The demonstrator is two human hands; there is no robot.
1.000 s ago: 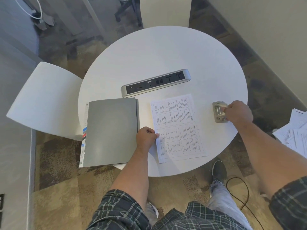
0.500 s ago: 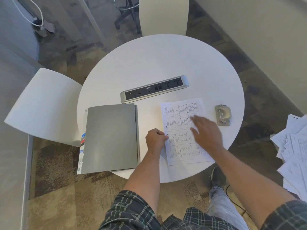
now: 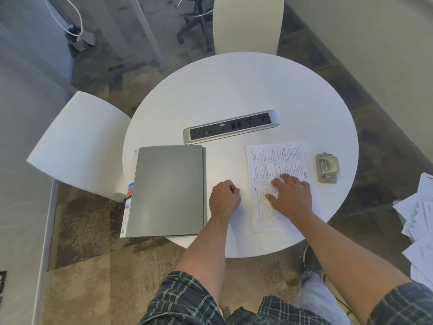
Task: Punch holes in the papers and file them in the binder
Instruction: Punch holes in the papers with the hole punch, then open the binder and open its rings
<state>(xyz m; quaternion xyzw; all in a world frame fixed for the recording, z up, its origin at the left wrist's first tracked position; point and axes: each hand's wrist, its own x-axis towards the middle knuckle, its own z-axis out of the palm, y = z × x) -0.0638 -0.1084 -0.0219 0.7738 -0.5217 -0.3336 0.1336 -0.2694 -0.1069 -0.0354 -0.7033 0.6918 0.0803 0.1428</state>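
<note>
Paper (image 3: pixel 276 160) under flat right hand (image 3: pixel 291 195); left hand (image 3: pixel 223 199) fisted, empty

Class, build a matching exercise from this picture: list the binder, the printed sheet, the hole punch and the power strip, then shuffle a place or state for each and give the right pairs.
Things:
1. binder
2. printed sheet
3. hole punch
4. power strip

Places or states:
A. under the flat right hand
B. closed, left of the left hand
C. untouched near the table's right edge
D. set at the table's middle

Pairs: 1-B, 2-A, 3-C, 4-D
</note>
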